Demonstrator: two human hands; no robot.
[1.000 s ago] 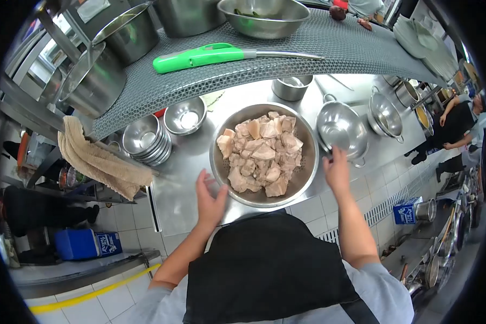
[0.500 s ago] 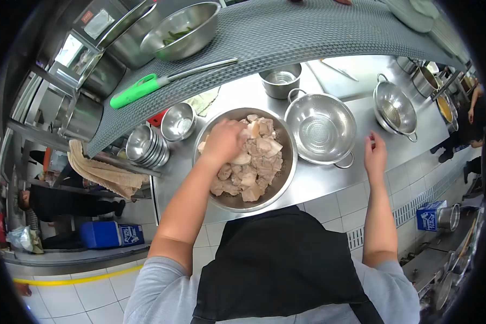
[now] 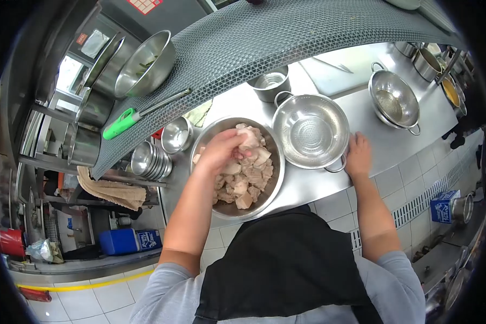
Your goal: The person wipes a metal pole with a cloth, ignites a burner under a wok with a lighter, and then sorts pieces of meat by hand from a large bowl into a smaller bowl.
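A wide steel bowl [image 3: 278,183] full of pale meat chunks [image 3: 245,183] stands on the counter before me. Above its upper part, my left hand [image 3: 225,151] is closed around a piece of meat [image 3: 248,138]. A steel colander [image 3: 311,129] with two loop handles sits just right of the bowl, with nothing in it. My right hand [image 3: 360,155] rests at the colander's right edge, by the lower handle, fingers stretched forward. Whether it touches the rim is hard to tell.
A second colander [image 3: 394,100] stands farther right. Behind are a steel pot [image 3: 270,85] and a white cutting board [image 3: 329,75] with a knife [image 3: 335,65]. Small bowls [image 3: 148,159] are stacked left. Overhead, a mesh-covered shelf [image 3: 243,40] holds a green-handled tool [image 3: 121,123] and bowls.
My left hand has lifted a piece of meat from the pile. My right hand has come left and down to the colander's edge. The view has shifted slightly.
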